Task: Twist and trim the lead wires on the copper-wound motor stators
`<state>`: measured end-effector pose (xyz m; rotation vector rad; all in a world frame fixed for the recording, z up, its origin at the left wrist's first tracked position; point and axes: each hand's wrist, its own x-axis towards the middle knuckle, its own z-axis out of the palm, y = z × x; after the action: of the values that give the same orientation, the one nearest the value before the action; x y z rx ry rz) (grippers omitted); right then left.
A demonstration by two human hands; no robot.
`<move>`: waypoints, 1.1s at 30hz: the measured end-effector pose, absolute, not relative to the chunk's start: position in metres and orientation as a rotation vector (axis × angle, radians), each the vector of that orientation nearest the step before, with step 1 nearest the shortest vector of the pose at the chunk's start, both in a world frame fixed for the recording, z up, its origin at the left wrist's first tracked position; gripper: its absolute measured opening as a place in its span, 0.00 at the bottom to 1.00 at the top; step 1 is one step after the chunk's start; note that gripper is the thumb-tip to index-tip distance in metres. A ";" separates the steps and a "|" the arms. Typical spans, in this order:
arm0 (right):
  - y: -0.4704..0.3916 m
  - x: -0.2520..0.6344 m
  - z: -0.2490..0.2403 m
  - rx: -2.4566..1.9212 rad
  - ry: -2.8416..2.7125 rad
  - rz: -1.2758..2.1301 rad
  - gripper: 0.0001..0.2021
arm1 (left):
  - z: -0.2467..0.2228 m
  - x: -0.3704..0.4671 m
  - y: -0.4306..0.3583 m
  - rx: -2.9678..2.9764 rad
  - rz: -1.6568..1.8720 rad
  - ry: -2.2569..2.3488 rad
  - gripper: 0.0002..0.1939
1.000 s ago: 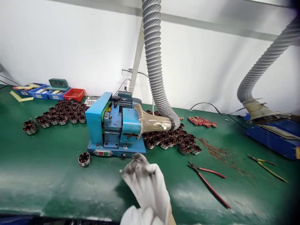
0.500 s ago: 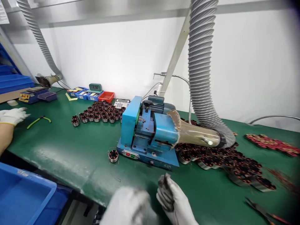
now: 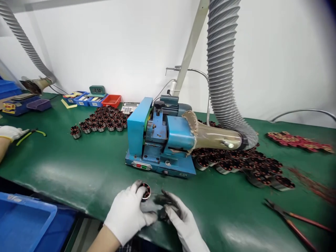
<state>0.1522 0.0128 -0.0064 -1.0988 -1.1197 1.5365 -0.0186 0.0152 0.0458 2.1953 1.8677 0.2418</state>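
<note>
Stator, newly in left hand, round, silver-rimmed, dark and copper-flecked inside

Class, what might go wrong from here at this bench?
The left hand holds the wound core with its thumb apart, so the core might slip. The right hand has a partly blackened glove that could smudge it. The red-handled pliers lie with handles spread, so a stray reach might knock them.

- Green bench passable left of blue machine
- Machine blocks straight ahead of left hand, right hand
- Free gap between right hand and red-handled pliers
- Wound cores obstruct right of machine
</note>
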 end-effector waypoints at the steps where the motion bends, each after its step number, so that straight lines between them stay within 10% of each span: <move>1: 0.011 0.154 -0.007 -1.096 -1.105 1.536 0.23 | 0.043 -0.013 0.012 2.232 0.228 1.838 0.25; 9: -0.005 0.151 -0.011 -1.449 -1.182 1.437 0.42 | 0.027 0.007 0.010 2.439 0.493 1.818 0.10; 17: 0.023 0.126 0.010 -1.080 -1.207 1.659 0.49 | 0.049 0.006 0.027 1.433 0.962 1.546 0.07; 26: 0.037 0.139 -0.003 -1.134 -0.834 1.737 0.61 | 0.035 -0.038 0.032 1.375 0.754 1.458 0.28; 29: 0.044 0.142 -0.004 -1.077 -0.683 1.741 0.42 | 0.021 -0.026 0.023 1.659 0.610 1.583 0.47; 33: 0.045 0.140 0.007 -1.008 -0.566 1.674 0.17 | 0.002 -0.001 0.018 1.884 0.697 1.615 0.43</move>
<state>0.1399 0.0451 0.0072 -1.0085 -0.5660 1.6741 -0.0009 0.0182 0.0021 1.8841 1.6155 0.6966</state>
